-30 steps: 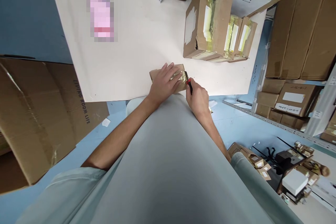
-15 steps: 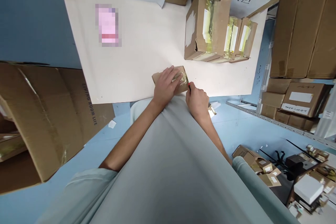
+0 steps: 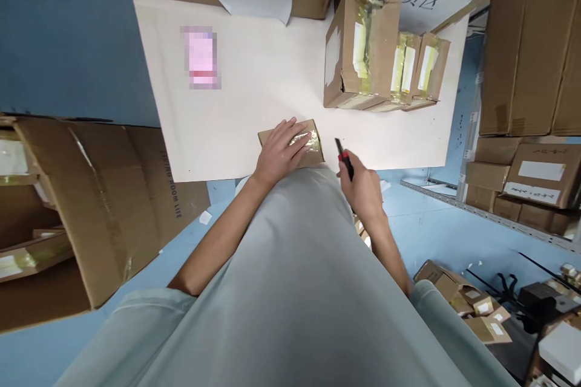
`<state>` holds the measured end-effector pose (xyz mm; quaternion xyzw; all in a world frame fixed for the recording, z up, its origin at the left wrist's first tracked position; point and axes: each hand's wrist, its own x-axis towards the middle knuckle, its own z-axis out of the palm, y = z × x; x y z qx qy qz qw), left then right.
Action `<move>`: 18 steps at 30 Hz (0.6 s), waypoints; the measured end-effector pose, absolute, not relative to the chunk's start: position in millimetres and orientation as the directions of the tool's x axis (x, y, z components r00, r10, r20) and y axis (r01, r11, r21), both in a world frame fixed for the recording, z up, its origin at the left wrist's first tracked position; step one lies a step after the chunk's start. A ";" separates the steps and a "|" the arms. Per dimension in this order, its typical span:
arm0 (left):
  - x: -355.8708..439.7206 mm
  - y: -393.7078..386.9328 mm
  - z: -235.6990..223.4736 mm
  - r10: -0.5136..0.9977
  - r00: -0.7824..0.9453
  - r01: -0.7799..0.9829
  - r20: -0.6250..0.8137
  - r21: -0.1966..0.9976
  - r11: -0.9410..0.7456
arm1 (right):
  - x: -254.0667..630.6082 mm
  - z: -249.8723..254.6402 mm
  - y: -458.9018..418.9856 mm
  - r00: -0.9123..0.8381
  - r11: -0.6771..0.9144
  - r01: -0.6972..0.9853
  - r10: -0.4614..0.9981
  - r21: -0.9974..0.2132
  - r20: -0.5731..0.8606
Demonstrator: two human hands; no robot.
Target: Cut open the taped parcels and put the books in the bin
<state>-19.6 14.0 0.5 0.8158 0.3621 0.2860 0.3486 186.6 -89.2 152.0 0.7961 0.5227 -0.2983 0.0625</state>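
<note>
Has just drawn the utility knife [image 3: 345, 163] away from the right-hand end of the small box [image 3: 314, 155], out to the right and a little apart from it. Looks, to judge by that gap, like a break in blade contact, with steadying of the box kept up from the other side. Holds the knife clamped in the right grip [image 3: 363, 192], red-and-black handle in the fingers, dark tip pointing up and away from the body. Keeps the left grip [image 3: 278, 154] laid flat over the box, fingers slightly apart, pressing on top rather than closing round.

Shows the small box under the left grip and left of the right grip, flat on the table [image 3: 245, 94] by its near edge, close to the shirt [image 3: 313, 224]. Seems closed: plain brown cardboard, slightly skewed, with glossy, wrinkled clear tape [image 3: 313, 141] across the uncovered part. Can't make out any cut in it from here. Shows larger taped boxes [image 3: 381, 57] beyond the right grip, and a blurred pink item [image 3: 201, 59] far beyond and left of the left grip.
</note>
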 end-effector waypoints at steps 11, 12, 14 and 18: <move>-135.9 -31.9 14.5 0.947 0.263 0.610 0.184 0.729 -0.311 | 208.7 15.6 -38.5 0.159 -0.598 0.445 0.785 -0.667 -0.598; -141.3 -37.6 15.5 0.957 0.226 0.618 0.180 0.733 -0.284 | 202.5 12.3 -36.7 0.130 -0.597 0.414 0.786 -0.687 -0.605; -147.1 -47.3 18.4 0.977 0.159 0.623 0.146 0.753 -0.214 | 191.2 9.7 -34.1 0.081 -0.596 0.366 0.785 -0.714 -0.614; -144.1 -54.2 26.8 0.995 0.074 0.614 0.064 0.783 -0.097 | 183.5 11.1 -32.7 0.074 -0.602 0.332 0.784 -0.727 -0.616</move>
